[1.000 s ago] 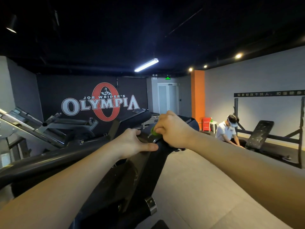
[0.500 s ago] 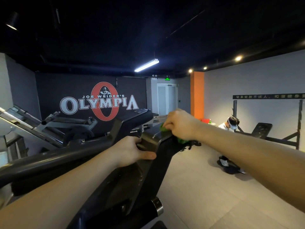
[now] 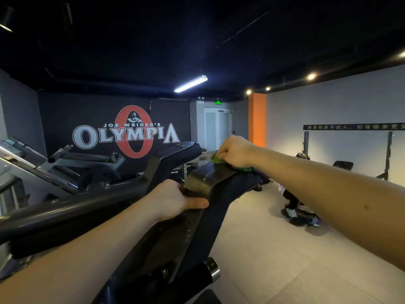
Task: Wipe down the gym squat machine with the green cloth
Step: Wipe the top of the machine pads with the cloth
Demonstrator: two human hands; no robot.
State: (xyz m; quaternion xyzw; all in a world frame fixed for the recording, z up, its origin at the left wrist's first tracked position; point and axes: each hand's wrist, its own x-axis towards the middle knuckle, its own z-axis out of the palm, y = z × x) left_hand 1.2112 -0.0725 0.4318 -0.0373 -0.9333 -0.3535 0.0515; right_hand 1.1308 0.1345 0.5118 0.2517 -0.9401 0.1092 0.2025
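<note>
The squat machine's dark frame arm (image 3: 203,178) slopes up from the bottom centre toward the middle of the view. My left hand (image 3: 175,199) grips its edge partway up, thumb laid across the top. My right hand (image 3: 235,151) is closed on the green cloth (image 3: 217,160) and presses it on the far upper end of the arm. Only small green edges of the cloth show under and beside the fist.
A thick black bar (image 3: 76,207) of the machine runs left of my left arm. More black gym machines (image 3: 72,163) stand at the left. A person (image 3: 293,200) crouches on the grey floor at the right, near a rack (image 3: 388,154) and a bench.
My right hand has slid the cloth farther up the frame arm, away from my left hand. The person at the right has dropped lower toward the floor. My left hand keeps its grip.
</note>
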